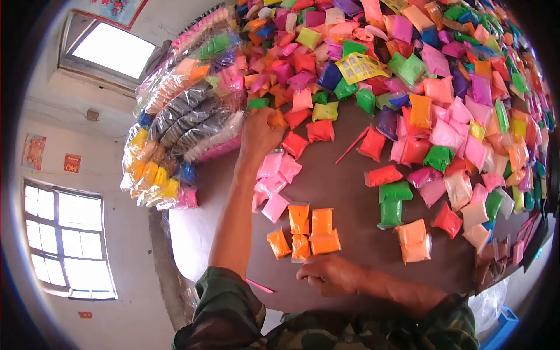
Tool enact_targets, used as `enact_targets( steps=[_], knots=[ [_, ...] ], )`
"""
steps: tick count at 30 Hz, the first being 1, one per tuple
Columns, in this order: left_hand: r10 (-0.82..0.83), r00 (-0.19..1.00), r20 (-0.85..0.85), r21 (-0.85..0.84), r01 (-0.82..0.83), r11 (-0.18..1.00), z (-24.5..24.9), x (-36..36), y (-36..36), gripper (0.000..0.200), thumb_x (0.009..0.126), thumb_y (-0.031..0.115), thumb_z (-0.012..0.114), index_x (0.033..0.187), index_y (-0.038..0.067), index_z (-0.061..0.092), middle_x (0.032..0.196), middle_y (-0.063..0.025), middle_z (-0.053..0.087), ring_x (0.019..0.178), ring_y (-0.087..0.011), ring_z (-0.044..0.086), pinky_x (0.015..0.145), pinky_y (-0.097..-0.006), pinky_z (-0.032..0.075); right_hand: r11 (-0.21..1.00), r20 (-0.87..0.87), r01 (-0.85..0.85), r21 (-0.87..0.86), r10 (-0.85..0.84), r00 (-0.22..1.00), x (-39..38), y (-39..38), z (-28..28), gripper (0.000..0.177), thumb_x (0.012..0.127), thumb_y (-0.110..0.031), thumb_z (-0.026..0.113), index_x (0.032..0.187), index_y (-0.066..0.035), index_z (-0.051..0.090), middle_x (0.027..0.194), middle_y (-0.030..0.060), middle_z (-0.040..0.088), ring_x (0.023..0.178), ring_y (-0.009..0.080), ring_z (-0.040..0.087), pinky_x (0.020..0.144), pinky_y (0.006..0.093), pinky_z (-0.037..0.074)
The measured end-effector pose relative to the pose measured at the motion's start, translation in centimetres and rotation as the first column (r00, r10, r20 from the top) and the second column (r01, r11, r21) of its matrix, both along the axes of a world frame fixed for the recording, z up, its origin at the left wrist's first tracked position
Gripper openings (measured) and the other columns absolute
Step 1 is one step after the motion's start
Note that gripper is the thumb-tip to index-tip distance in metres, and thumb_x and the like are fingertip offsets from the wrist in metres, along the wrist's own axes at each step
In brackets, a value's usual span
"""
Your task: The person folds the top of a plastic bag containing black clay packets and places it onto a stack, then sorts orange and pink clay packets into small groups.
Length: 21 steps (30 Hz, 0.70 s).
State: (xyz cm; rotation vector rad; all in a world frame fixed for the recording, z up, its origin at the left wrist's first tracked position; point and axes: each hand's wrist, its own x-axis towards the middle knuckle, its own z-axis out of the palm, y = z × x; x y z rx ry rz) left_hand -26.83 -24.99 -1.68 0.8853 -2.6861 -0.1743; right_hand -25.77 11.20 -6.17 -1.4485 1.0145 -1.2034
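Observation:
My left hand (262, 135) reaches to the near edge of the big pile, its fingers closed on an orange packet (276, 120). A green packet (258, 103) lies just beyond those fingertips, and red packets (295, 144) lie to the right. Low at the front, my right hand (331, 275) is curled with its fingers bent in, and nothing shows in it. Just beyond it several small orange packets (322, 221) lie in a group on the brown table (344, 186). Pink packets (271, 184) are grouped beside my left forearm.
A large heap of coloured packets (431, 99) covers the far and right side, with a yellow printed sheet (360, 68) on it. Bagged stacks of packets (186, 116) stand at left. Green packets (391, 204) and peach packets (413, 240) lie nearer. A pink stick (260, 286) lies in front.

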Motion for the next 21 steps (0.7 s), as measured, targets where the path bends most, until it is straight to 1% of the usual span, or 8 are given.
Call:
enact_targets(
  steps=[3, 6, 9, 12, 13, 16, 18, 21],
  knots=[
    [0.043, 0.998, 0.044, 0.158, -0.049, 0.986, 0.9, -1.6, 0.0, 0.031, 0.089, 0.02, 0.067, 0.112, -0.001, 0.067, 0.104, -0.027, 0.07, 0.105, -0.0474, 0.069, 0.089, -0.0537, 0.055, 1.0, 0.017, -0.001, -0.009, 0.002, 1.0, 0.3, -0.1, -0.3, 0.019, 0.091, -0.001, 0.061, 0.108, -0.005, 0.067, 0.096, 0.0171, 0.067, 0.09, 0.0392, 0.069, 0.078, 0.0488, 0.056],
    [0.119, 0.972, -0.202, 0.077, -0.105, 0.991, -2.0, -3.6, -2.5, 0.038, 0.085, 0.029, 0.072, 0.106, -0.002, 0.069, 0.109, -0.026, 0.073, 0.105, -0.044, 0.07, 0.089, -0.0494, 0.055, 1.0, 0.029, 0.002, -0.011, -0.001, 1.0, 0.3, -0.2, -0.4, 0.018, 0.09, -0.001, 0.062, 0.108, -0.005, 0.067, 0.096, 0.0171, 0.067, 0.091, 0.0392, 0.069, 0.078, 0.0485, 0.056],
    [0.201, 0.969, -0.145, 0.007, -0.202, 0.979, -3.3, -5.4, -4.6, 0.044, 0.084, 0.036, 0.074, 0.104, -0.003, 0.071, 0.107, -0.0257, 0.074, 0.104, -0.0425, 0.072, 0.09, -0.0474, 0.056, 1.0, 0.043, 0.0, -0.001, 0.0, 0.999, 0.0, -0.1, 0.0, 0.018, 0.09, -0.001, 0.062, 0.107, -0.004, 0.067, 0.096, 0.0173, 0.068, 0.09, 0.0393, 0.069, 0.078, 0.0482, 0.056],
    [0.285, 0.951, -0.122, 0.192, -0.259, 0.947, -3.2, -5.9, -4.5, 0.042, 0.079, 0.031, 0.075, 0.103, -0.003, 0.072, 0.103, -0.0277, 0.074, 0.104, -0.0419, 0.072, 0.088, -0.0462, 0.057, 0.999, 0.047, -0.013, 0.032, 0.011, 0.999, 0.0, -0.2, 0.2, 0.018, 0.09, 0.0, 0.062, 0.107, -0.004, 0.067, 0.094, 0.0179, 0.068, 0.09, 0.0394, 0.069, 0.079, 0.048, 0.056],
    [0.291, 0.945, -0.15, 0.22, -0.255, 0.941, -3.5, -5.8, -4.9, 0.042, 0.078, 0.031, 0.076, 0.103, -0.003, 0.073, 0.102, -0.0274, 0.074, 0.103, -0.0408, 0.073, 0.088, -0.0456, 0.057, 0.999, 0.041, -0.023, 0.045, 0.021, 0.999, 0.0, -0.2, 0.2, 0.018, 0.09, 0.0, 0.062, 0.107, -0.004, 0.067, 0.093, 0.0182, 0.068, 0.09, 0.0394, 0.069, 0.079, 0.048, 0.056],
    [0.295, 0.927, -0.233, 0.317, -0.215, 0.924, -4.1, -5.1, -5.0, 0.043, 0.075, 0.03, 0.079, 0.102, -0.002, 0.073, 0.1, -0.0258, 0.074, 0.098, -0.038, 0.073, 0.087, -0.0437, 0.057, 0.996, 0.032, 0.067, -0.053, -0.065, 0.997, 0.9, -0.2, -0.9, 0.024, 0.089, 0.003, 0.063, 0.11, -0.007, 0.07, 0.089, 0.0121, 0.066, 0.08, 0.0297, 0.068, 0.07, 0.04, 0.055],
    [0.271, 0.919, -0.287, 0.388, -0.147, 0.91, -4.1, -4.0, -4.4, 0.043, 0.074, 0.03, 0.081, 0.101, -0.002, 0.072, 0.098, -0.0238, 0.074, 0.095, -0.0368, 0.073, 0.086, -0.0425, 0.057, 0.994, 0.04, 0.087, -0.063, -0.084, 0.996, 1.0, -0.1, -1.0, 0.023, 0.089, 0.003, 0.063, 0.109, -0.006, 0.07, 0.088, 0.0127, 0.066, 0.08, 0.0303, 0.068, 0.071, 0.0403, 0.055],
    [0.21, 0.9, -0.381, 0.251, -0.118, 0.961, -3.2, -1.7, -2.8, 0.044, 0.076, 0.028, 0.083, 0.103, -0.003, 0.069, 0.097, -0.0212, 0.073, 0.091, -0.0357, 0.072, 0.085, -0.0421, 0.056, 0.998, 0.041, 0.066, -0.014, -0.065, 0.997, 0.5, 0.0, -0.2, 0.019, 0.088, 0.003, 0.063, 0.105, -0.005, 0.07, 0.089, 0.0168, 0.067, 0.085, 0.0372, 0.069, 0.076, 0.0463, 0.056]
  ],
)
